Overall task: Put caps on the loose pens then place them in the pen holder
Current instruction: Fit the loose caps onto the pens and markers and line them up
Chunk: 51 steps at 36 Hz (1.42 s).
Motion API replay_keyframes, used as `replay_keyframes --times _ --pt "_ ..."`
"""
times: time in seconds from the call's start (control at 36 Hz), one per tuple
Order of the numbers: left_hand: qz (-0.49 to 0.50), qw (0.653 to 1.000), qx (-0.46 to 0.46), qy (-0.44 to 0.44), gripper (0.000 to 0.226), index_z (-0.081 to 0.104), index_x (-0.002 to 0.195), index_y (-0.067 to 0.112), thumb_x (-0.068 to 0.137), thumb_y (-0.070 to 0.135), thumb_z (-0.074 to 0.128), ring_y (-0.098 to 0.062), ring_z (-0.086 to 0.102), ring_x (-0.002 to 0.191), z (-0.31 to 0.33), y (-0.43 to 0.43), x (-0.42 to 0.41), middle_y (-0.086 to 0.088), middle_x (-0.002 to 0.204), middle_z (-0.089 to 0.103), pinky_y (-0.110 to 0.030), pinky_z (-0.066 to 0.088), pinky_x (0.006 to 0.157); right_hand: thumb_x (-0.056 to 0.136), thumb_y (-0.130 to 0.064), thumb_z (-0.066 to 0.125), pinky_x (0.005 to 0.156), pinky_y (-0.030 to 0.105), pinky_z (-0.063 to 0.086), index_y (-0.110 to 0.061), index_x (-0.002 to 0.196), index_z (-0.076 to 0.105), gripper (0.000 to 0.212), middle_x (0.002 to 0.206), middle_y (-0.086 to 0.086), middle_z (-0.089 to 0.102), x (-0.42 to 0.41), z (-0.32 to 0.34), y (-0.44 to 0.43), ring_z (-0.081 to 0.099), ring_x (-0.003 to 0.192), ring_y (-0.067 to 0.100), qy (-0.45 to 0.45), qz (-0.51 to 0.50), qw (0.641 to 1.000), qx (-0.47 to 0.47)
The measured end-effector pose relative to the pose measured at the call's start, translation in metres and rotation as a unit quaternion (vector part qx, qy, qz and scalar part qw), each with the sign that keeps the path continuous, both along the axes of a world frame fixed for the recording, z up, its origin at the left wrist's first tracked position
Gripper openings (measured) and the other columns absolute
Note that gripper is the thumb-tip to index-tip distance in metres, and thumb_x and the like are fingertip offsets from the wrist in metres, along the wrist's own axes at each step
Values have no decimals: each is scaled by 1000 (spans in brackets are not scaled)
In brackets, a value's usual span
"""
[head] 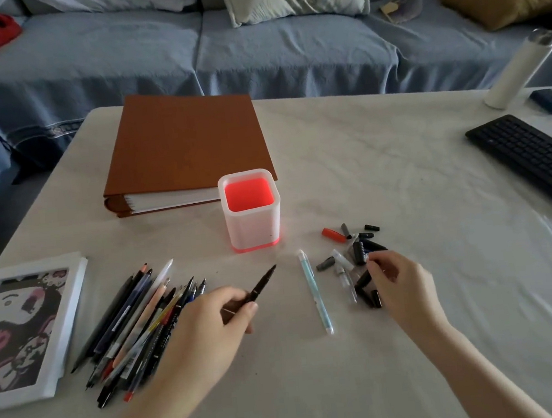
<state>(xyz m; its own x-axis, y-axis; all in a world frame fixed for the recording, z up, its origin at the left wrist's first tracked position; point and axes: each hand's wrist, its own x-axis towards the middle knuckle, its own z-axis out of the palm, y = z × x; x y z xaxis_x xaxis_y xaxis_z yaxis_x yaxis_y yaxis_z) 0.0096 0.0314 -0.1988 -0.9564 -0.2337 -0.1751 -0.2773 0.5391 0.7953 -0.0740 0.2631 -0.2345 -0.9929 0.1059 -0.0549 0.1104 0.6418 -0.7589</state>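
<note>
Left hand [223, 310] pinching dark pen [264, 282], tip pointing 1 o'clock toward pen holder [252, 226]. Right hand [399, 281] curling over caps [359, 253] at holder's 4 o'clock; grip unclear.

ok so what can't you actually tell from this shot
Head view only:
- Whether the right hand pinches a cap: its curled fingers cover the near caps.
- Rear end of the black pen: inside the left hand.
- Print on the piled pens: too small.
- The framed picture: cut by the left edge.
</note>
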Motion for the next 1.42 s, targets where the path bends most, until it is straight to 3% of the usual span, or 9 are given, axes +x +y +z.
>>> replay_keyframes --times 0.17,0.31,0.53,0.67,0.83,1.03,1.17,1.25,1.42 --pt "4 1000 25 -9 14 65 69 25 81 18 64 -5 65 61 0 4 0 10 61 69 -36 54 71 89 -13 54 73 22 34 -10 102 67 19 103 8 60 -39 1 17 53 83 21 60 7 991 116" --pt "-3 1000 19 -20 13 64 69 28 81 22 63 -4 63 61 1 10 1 12 63 69 -33 53 71 90 -14 51 78 38 45 -9 102 67 21 112 12 60 -63 -3 23 52 105 31 -41 53 972 226" --pt "-18 1000 -10 9 11 63 71 26 82 24 61 -4 60 61 7 13 1 15 68 67 -24 47 64 89 -19 53 79 35 40 -12 103 65 20 110 10 57 -76 0 23 49 107 29 -93 110 948 283" --pt "-34 998 -28 49 7 66 76 23 82 22 62 -9 62 66 12 16 1 9 68 66 -31 51 67 92 -18 47 66 32 41 -16 98 53 9 84 5 61 -49 25 13 56 81 28 12 65 989 132" --pt "-60 995 -33 78 9 68 84 28 81 21 64 -4 60 74 13 19 2 10 77 67 -22 48 66 86 -7 56 59 2 40 -29 77 63 25 62 -29 63 6 64 -16 53 60 -12 -25 170 970 -172" --pt "-91 989 -59 100 11 69 88 28 82 19 64 -6 57 79 14 18 6 10 75 64 -20 45 66 87 -12 57 49 10 31 -33 80 65 24 56 -14 55 20 63 -23 41 48 1 -31 207 963 -173" --pt "-102 984 -68 127 20 56 97 35 77 33 56 -7 56 76 14 16 7 11 73 61 -22 44 64 86 -17 59 55 31 33 -41 84 64 25 69 17 55 21 62 -25 38 57 26 -40 244 959 -139" --pt "-133 979 -71 140 21 59 97 32 77 38 55 -7 55 72 18 16 6 12 74 60 -21 42 62 85 -17 60 66 42 45 -48 83 64 31 70 -5 64 24 64 -30 51 73 36 -52 272 951 -134" --pt "-172 968 -96 156 28 58 92 29 81 47 38 -10 53 66 19 17 7 9 72 56 -23 41 60 84 -14 60 66 20 45 -47 75 67 35 67 -14 67 35 62 -37 54 63 0 -59 286 945 -149"
